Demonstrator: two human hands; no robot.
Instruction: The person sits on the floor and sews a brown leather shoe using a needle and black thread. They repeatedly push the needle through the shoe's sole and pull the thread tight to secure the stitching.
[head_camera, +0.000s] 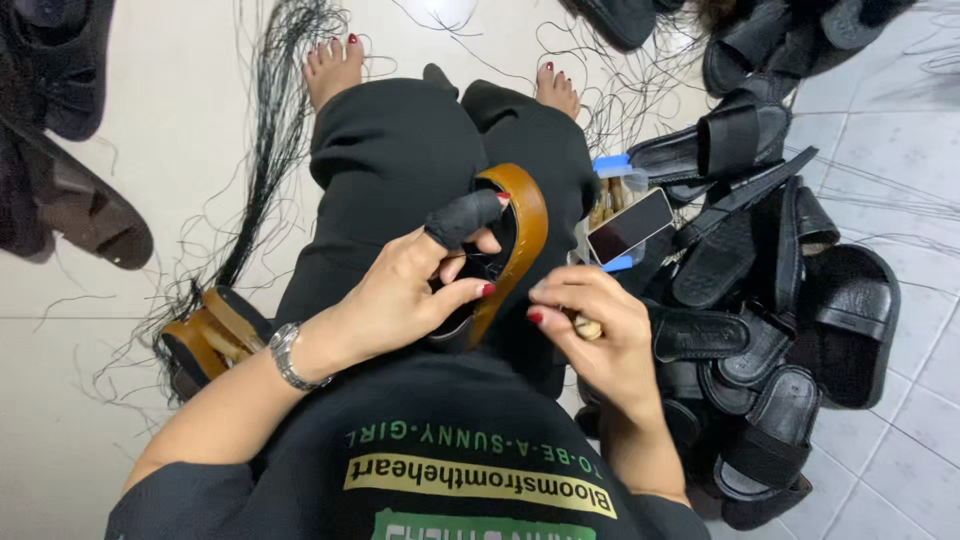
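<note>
Brown-soled black sandal (510, 235) sits upright on edge on the person's lap, over the black trousers, sole rim facing right. Left hand (415, 290) grips it from the left, fingers curled around the strap area, index finger wearing a black fabric finger guard (465, 215) that sticks up over the strap. Right hand (590, 330) is just right of the sandal, fingers pinched together on a small pale tool handle (588, 327); tip of the tool hidden, cannot tell if it touches the sandal. Silver wristwatch (288, 355) on the left wrist. Just beyond the right hand, a clear plastic box with blue lid (612, 172) and a phone (630, 225) lying across it, screen dark. Right side of the floor: a heap of black sandals (790, 310), overlapping, some on edge. Left of the lap, near the left forearm, another brown-soled sandal (205, 335) on the floor. Bundle of black threads (275, 130) runs along the tiles from top to that sandal, loose strands scattered. More dark sandals at far left (60, 180) and top right. Bare feet (335, 65) at top.
</note>
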